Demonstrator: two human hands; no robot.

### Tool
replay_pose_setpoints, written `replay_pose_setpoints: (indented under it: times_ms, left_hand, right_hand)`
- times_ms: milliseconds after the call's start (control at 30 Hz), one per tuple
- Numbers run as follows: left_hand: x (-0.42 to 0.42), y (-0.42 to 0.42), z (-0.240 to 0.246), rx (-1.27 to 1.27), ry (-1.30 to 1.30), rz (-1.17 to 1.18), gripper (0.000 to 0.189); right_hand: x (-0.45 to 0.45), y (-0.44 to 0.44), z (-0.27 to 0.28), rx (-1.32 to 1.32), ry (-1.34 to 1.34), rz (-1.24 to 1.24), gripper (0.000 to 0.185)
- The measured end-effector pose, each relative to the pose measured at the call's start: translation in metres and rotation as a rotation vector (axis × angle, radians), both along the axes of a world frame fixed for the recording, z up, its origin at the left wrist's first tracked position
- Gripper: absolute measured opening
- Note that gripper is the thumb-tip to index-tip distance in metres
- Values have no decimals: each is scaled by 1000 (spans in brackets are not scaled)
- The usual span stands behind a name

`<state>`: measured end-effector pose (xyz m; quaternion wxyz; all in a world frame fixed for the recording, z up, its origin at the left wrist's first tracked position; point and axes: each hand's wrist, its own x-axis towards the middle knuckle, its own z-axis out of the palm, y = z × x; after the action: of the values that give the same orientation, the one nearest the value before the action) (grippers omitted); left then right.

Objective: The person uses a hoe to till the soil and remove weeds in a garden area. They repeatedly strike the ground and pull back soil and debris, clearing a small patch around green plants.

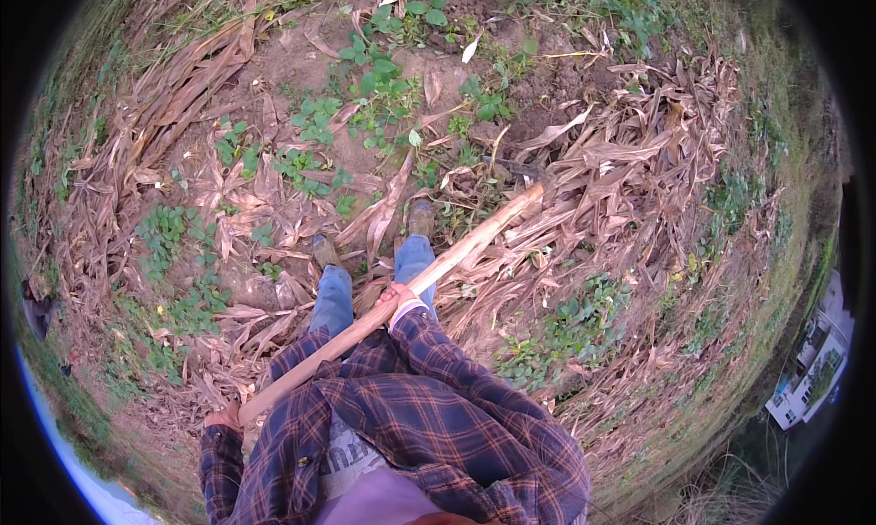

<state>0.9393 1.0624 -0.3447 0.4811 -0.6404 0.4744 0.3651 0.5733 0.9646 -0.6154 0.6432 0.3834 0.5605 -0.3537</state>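
A long wooden handle (472, 244), likely a hoe's, runs slantwise across my body from lower left to upper right. Near its lower end, my left hand (224, 417) grips the wood beside my hip. My right hand (398, 296) is closed around the shaft farther up, in front of my legs. At the far end, a dark metal blade (514, 167) shows partly among weeds and dry leaves; the rest of it is hidden. Dry corn stalks and husks (616, 162) lie heaped just right of the blade.
My boots (421, 218) stand on soil strewn with husks. Low green leafy plants (380, 80) grow ahead, with more plants (582, 326) to the right. Another stalk pile (185, 87) lies at upper left. A person (37, 309) is at the far left edge; a white building (814, 367) is far right.
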Motion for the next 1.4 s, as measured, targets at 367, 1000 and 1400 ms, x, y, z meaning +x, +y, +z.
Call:
replay_pose_setpoints:
  times_ms: [367,1000,1400]
  left_hand:
    - [-9,16,-83,-221,147,185,25]
    - [-78,-40,-83,-73,336,208,40]
    - [-26,-6,-57,-50,130,48,22]
  right_hand:
    - [-48,-40,28,-244,113,56,21]
    - [-99,-110,-59,-139,219,122,31]
    - [-52,-20,-7,-130,64,-1,21]
